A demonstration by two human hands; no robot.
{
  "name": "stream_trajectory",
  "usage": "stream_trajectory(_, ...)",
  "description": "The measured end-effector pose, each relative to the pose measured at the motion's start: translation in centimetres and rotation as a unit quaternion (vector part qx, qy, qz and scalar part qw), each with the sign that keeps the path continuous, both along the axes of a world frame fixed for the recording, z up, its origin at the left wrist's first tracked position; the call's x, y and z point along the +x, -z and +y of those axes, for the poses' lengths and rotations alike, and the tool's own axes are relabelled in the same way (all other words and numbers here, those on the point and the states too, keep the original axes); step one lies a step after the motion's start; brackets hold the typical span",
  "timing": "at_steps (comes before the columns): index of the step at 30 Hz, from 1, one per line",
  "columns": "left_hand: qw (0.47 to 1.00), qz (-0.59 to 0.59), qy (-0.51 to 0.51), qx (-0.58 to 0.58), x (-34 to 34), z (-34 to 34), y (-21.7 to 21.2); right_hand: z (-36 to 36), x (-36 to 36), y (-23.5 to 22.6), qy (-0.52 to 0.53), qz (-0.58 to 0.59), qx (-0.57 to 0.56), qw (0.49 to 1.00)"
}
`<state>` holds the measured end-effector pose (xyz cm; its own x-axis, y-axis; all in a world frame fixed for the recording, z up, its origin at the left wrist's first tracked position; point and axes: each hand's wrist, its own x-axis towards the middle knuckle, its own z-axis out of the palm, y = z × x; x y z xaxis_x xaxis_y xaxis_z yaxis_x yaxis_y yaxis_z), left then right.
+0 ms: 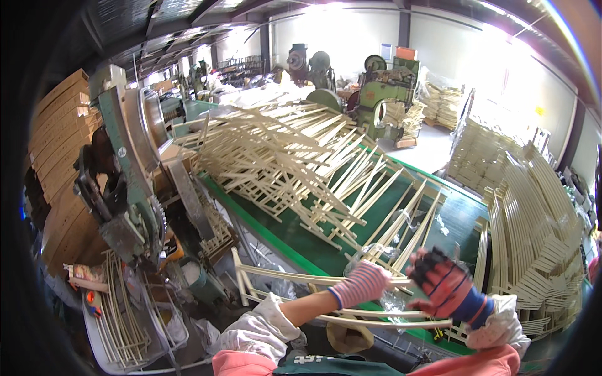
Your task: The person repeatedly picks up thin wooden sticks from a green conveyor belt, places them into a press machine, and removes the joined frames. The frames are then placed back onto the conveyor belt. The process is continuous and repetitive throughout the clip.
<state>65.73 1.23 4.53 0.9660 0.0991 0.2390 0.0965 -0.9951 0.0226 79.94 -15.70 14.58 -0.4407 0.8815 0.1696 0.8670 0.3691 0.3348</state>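
Observation:
My left hand (362, 286), in a striped knit glove, is closed around a long cream-coloured frame (414, 324) with slim bars. The frame stretches out to the left in front of me, over the near edge of the green conveyor belt (307, 245). Just right of it, my right hand (442, 285) wears a pink and blue glove with dark fingertips. Its fingers are blurred by motion, so I cannot make out whether it grips the frame. Clear plastic film (394, 303) lies crumpled between the two hands.
A big heap of similar cream frames (269, 144) covers the belt's far part. Stacked frames (533, 213) stand at the right. A green press machine (135, 169) rises on the left beside cardboard (63, 150). Below it sits a white bin (103, 348) holding strips.

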Motion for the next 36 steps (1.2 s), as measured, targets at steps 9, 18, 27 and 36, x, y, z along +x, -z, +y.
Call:
stream_trajectory(9, 0.964, -0.006, 0.144, 0.225, 3.7, 6.0, -8.3, 5.0, 0.4, 10.4, 0.169, 0.358, 0.149, 0.906)
stream_trajectory(18, 0.923, -0.264, 0.175, 0.218, -7.6, 15.8, -9.0, 47.0, 3.2, 7.1, 0.08, 0.559, 0.232, 0.792)
stream_trajectory(27, 0.896, -0.232, -0.2, 0.323, -6.8, 43.9, -13.8, 77.9, 4.7, 1.7, 0.347, 0.177, 0.076, 0.918)
stream_trajectory(36, 0.938, -0.19, -0.154, 0.245, -3.4, 61.6, -11.7, 73.5, -2.1, -2.0, 0.232, 0.429, 0.066, 0.87)
